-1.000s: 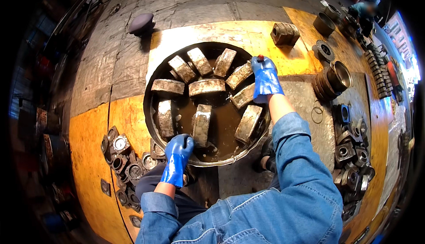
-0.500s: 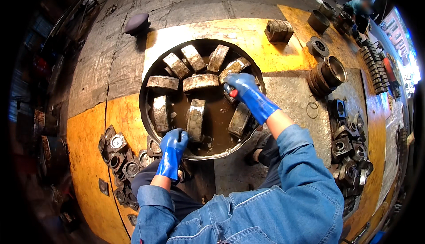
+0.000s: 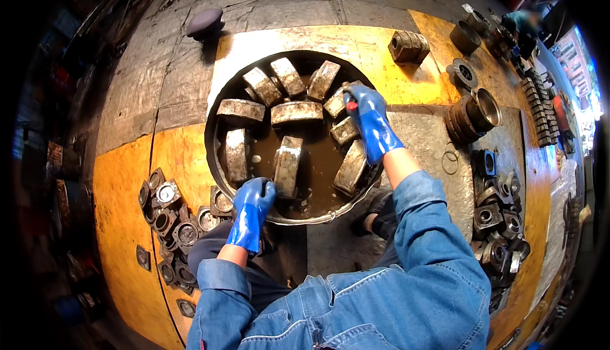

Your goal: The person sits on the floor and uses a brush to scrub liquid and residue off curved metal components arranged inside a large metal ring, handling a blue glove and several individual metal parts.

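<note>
Head view: the right hand (image 3: 367,110) is closed around a red-ended tool (image 3: 351,105), its working end hidden; the left hand (image 3: 255,199) is curled at the near rim of the tub (image 3: 323,217), its grip uncertain; the metal blocks (image 3: 297,113) sit between and beyond both hands, in brown liquid (image 3: 316,166); wet gloves could let the tool slip; an off-centre push could tip a block, causing splashing or pinched fingers.

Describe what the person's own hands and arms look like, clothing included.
The left hand and right hand wear matching blue gloves, glossy toward the wrist. A strip of bare forearm separates each glove from blue denim sleeves with turned-back cuffs.
</note>
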### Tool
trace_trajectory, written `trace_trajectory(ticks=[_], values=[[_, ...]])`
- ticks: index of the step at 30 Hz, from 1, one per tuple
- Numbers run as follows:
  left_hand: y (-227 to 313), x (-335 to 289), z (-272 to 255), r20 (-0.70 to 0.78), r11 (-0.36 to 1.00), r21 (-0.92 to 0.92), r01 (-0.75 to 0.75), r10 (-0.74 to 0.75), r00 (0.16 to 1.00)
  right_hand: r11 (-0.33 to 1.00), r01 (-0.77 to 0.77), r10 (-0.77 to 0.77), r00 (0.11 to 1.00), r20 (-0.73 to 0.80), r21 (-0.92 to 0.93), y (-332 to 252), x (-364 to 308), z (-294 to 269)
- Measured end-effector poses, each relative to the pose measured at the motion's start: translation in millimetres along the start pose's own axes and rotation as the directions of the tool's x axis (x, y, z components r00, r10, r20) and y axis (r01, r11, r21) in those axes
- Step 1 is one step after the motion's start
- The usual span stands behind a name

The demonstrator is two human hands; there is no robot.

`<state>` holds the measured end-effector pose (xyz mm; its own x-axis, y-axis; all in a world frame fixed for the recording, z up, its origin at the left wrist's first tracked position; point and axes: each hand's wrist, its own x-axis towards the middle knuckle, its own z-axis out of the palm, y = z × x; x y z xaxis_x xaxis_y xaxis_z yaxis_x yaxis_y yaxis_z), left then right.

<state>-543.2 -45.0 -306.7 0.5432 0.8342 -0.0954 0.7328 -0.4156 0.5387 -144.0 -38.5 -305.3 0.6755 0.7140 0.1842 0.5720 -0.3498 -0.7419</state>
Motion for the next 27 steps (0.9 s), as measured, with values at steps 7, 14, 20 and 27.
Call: trace_trajectory(ticks=[7, 14, 20, 27], values=[[-1, 4, 2, -0.002, 1.0, -0.008, 0.0, 0.0, 1.0, 0.727, 0.373, 0.065, 0.799, 0.598, -0.577, -38, -34, 20], [-14, -1, 3, -0.002, 0.999, -0.001, 0.032, -0.032, 0.999, 0.517, 0.711, 0.173, 0.458, 0.872, -0.477, -89, -98, 68], [3, 7, 4, -0.025, 0.999, -0.023, -0.023, 0.022, 0.999, 0.592, 0.508, 0.381, 0.508, 0.773, -0.626, -64, -77, 66], [-6, 1, 2, 0.004, 1.0, -0.003, 0.021, -0.021, 1.0, 0.856, 0.511, -0.504, 0.858, 0.096, -0.076, -37, -76, -1]])
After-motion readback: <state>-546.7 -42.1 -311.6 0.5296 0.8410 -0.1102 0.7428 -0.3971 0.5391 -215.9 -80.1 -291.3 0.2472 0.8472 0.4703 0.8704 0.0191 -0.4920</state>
